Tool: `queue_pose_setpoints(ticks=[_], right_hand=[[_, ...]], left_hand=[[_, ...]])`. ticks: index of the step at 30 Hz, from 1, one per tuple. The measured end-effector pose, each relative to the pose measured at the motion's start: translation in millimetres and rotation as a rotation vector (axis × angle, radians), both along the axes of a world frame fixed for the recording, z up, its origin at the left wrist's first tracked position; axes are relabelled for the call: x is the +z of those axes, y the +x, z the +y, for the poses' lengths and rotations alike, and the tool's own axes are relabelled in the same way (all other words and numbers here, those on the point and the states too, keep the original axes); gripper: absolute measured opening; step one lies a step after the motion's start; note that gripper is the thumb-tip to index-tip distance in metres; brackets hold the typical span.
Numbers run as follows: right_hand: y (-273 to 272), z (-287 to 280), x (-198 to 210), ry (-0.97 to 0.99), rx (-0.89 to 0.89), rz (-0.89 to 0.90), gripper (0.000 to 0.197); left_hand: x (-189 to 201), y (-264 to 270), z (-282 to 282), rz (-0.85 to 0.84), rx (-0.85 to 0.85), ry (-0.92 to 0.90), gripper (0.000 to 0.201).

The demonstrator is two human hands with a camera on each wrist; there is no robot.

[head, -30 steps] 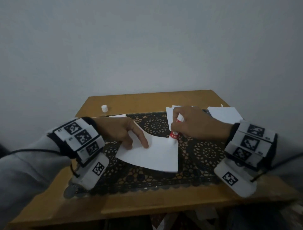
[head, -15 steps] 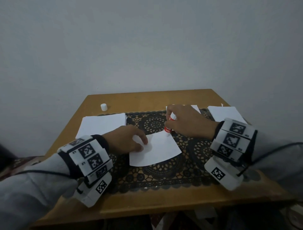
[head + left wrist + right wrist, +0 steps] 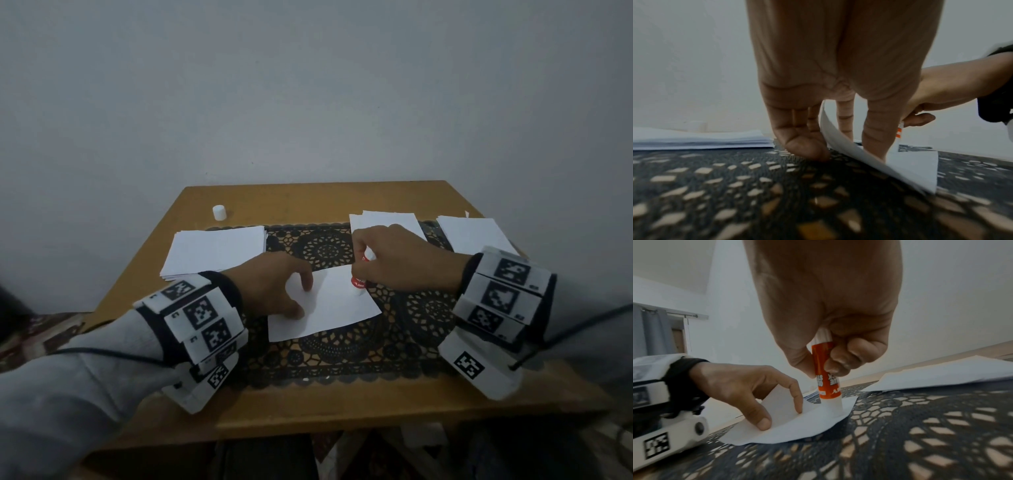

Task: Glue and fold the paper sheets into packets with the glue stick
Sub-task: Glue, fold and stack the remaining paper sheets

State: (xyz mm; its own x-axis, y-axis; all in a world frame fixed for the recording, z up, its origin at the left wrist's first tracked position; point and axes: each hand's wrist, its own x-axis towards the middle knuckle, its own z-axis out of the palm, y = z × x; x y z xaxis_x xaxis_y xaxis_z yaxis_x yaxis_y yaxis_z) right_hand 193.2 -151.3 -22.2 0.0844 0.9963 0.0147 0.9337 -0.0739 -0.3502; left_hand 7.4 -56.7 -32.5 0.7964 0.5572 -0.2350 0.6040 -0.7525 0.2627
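A white paper sheet (image 3: 329, 305) lies on the black lace mat (image 3: 342, 356) in the middle of the table. My left hand (image 3: 303, 299) presses its left part down with thumb and index fingertip. Between them the paper bulges up (image 3: 781, 395), and its near edge curls up against my fingers (image 3: 838, 138). My right hand (image 3: 394, 260) grips an orange-and-white glue stick (image 3: 827, 382), upright with its tip down. The glue stick's white tip (image 3: 835, 405) touches the sheet near its far right corner.
A stack of white sheets (image 3: 215, 251) lies at the left, with the white glue cap (image 3: 219, 212) behind it. More sheets sit behind my right hand (image 3: 387, 221) and at the far right (image 3: 476, 233). The wooden table (image 3: 342, 404) stands against a plain wall.
The sheet has shifted left and now lies lower on the mat. My left hand has drawn back to the sheet's left part. The glue stick stays at the far right corner.
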Motion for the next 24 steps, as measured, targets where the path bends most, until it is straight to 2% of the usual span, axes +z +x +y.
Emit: queue_pose_setpoints(ticks=[8,11,13,17,22,24], right_hand=[[-3.0,-26.2,10.5,-0.135,0.004,0.033,0.015],[5.1,-32.9,24.0,-0.281,0.010,0.113,0.016],[16.5,-36.8,37.2,-0.302,-0.009,0.182,0.013],[43.0,-33.0,58.2,-0.142,-0.033,0.235,0.020],[45.9,11.6,46.9,-0.006,-0.178,0.616,0.010],[43.0,40.4,35.7,0.075,-0.200,0.575,0.016]], left_hand=[[-1.4,-0.4,-3.6,0.033,-0.013,0.093,0.042],[-2.2,-1.2,-3.9,0.034,-0.026,0.141,0.041],[-2.7,-1.4,-4.2,0.048,-0.041,0.193,0.041],[-1.2,2.1,-4.8,0.075,-0.074,0.242,0.039],[0.8,6.8,-2.1,0.061,-0.126,0.190,0.036],[-1.1,7.0,-3.5,0.070,-0.154,0.202,0.032]])
